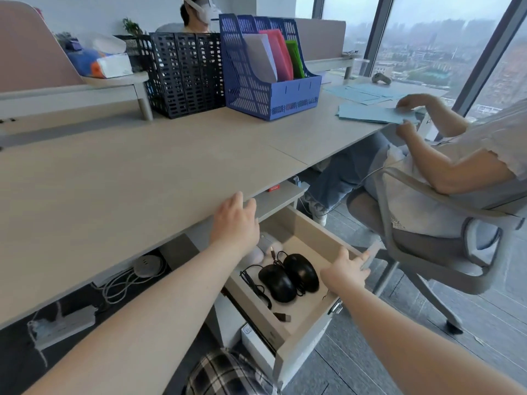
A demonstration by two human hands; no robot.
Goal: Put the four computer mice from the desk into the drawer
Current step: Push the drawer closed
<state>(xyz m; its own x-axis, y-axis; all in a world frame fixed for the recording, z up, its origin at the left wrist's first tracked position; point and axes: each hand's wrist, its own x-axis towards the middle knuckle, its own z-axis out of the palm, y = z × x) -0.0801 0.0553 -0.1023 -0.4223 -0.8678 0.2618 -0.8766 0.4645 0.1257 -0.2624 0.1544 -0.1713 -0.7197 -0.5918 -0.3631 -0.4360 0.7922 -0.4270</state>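
Observation:
The drawer (310,223) under the desk is pulled out. Two black wired mice (278,282) (302,270) lie side by side in it, cables coiled beside them. Behind them sit two pale mice (266,242) (255,256), partly hidden by my left hand. My left hand (235,223) hovers over the drawer's back by the desk edge, fingers spread and holding nothing. My right hand (345,270) rests on the drawer's right wall with loose fingers.
The desk (128,178) carries a black mesh file rack (185,72) and a blue file rack (268,67) at the back. A seated person in an office chair (445,238) handles blue papers at the right. Cables and a power strip (62,326) hang under the desk.

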